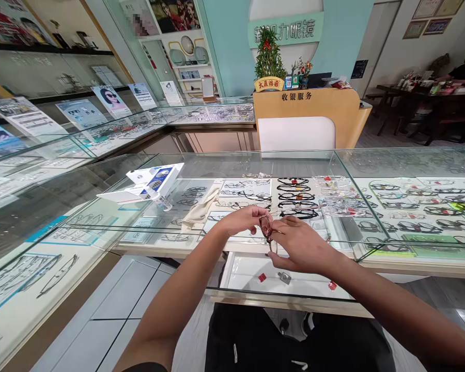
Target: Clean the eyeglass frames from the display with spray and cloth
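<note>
A pair of eyeglasses [266, 226] with a reddish-brown frame is held up between both hands, above the glass counter's near edge. My left hand [243, 220] grips the frame from the left side, its fingers closed near the upper end. From the right, my right hand [299, 242] has its fingers closed around the other side of the same glasses, with the thumb low. One thin temple sticks out to the right past my right hand. Below the hands, a white drawer [240, 279] stands pulled out, with small red tags [262, 277] and a grey piece [284, 278] in it.
The glass counter [294, 165] displays rows of eyeglasses, including black frames [296, 196]. On its top left are a clear bottle [163, 201], a beige cloth [201, 209] and an open white-and-blue box [151, 181]. A wooden cashier desk [306, 108] stands beyond; a person sits far right.
</note>
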`<state>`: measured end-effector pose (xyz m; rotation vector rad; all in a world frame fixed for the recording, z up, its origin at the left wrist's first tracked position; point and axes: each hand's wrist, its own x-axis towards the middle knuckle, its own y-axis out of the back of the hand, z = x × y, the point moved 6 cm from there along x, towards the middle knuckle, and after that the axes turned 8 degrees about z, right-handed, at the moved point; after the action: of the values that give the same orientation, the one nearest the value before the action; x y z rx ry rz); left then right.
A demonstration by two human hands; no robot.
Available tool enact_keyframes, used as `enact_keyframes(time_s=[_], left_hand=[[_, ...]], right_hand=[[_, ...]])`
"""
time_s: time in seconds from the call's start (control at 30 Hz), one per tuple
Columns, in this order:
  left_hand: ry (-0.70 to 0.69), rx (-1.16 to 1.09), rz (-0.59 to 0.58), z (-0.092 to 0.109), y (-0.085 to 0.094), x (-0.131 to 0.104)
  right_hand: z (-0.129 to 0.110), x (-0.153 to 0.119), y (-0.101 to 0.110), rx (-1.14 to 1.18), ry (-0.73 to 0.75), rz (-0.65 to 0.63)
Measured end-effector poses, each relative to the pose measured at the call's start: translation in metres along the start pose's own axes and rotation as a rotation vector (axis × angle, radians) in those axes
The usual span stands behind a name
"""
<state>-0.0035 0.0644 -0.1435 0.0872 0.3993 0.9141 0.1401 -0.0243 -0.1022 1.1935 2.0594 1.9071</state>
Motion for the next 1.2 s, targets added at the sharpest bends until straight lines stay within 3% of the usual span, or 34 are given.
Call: enact_keyframes(time_s=[0.3, 0.87, 1.1, 1.2], left_hand=[[-0.065, -0.092, 0.092, -0.007, 0.003, 0.009], [-0.042, -0.208, 0.126, -0.014, 0.002, 0.012], [0.048, -0.149, -0.069, -0.007, -0.004, 0.002], [-0.011, -0.033, -0.02, 0.002, 0.002, -0.012]], right_hand=[[0.003, 0.0, 0.002, 0.006, -0.07, 0.058], [0.003, 0.001, 0.005, 0.013, -0.085, 0.092], [-0.009, -0.002, 0.007, 0.027, 0.089, 0.105], [-0.011, -0.003, 0.007, 0.056, 0.106, 0.094]])
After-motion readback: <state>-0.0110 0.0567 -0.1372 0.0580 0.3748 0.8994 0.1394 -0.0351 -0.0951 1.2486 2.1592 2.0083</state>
